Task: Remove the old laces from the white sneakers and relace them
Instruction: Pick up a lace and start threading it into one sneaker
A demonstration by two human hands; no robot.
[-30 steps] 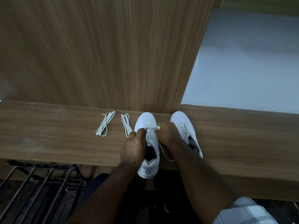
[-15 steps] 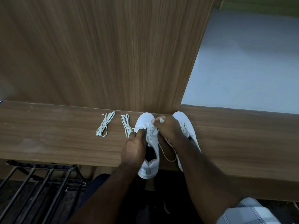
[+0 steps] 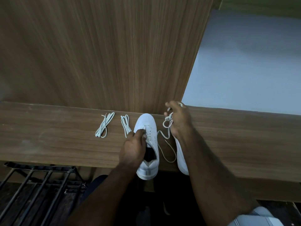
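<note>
Two white sneakers stand side by side on a wooden shelf (image 3: 48,144), toes toward the back panel. My left hand (image 3: 133,147) grips the left sneaker (image 3: 149,128) at its tongue and left side. The eyelets of that sneaker show bare except for one strand near the toe. My right hand (image 3: 178,119) is raised above the right sneaker (image 3: 181,159) and holds the old lace (image 3: 167,123) bunched in its fingers. The lace's loose end trails down between the two shoes. My right forearm hides most of the right sneaker.
Two folded bundles of laces lie on the shelf left of the shoes, one (image 3: 104,126) further left and one (image 3: 126,126) beside the left sneaker. A black metal rack (image 3: 37,185) stands below at the left. A tall wooden panel (image 3: 97,54) rises behind.
My right hand has pulled the lace out of the left sneaker's eyelets and moved up and to the right with it. My left hand has stayed on the sneaker.
</note>
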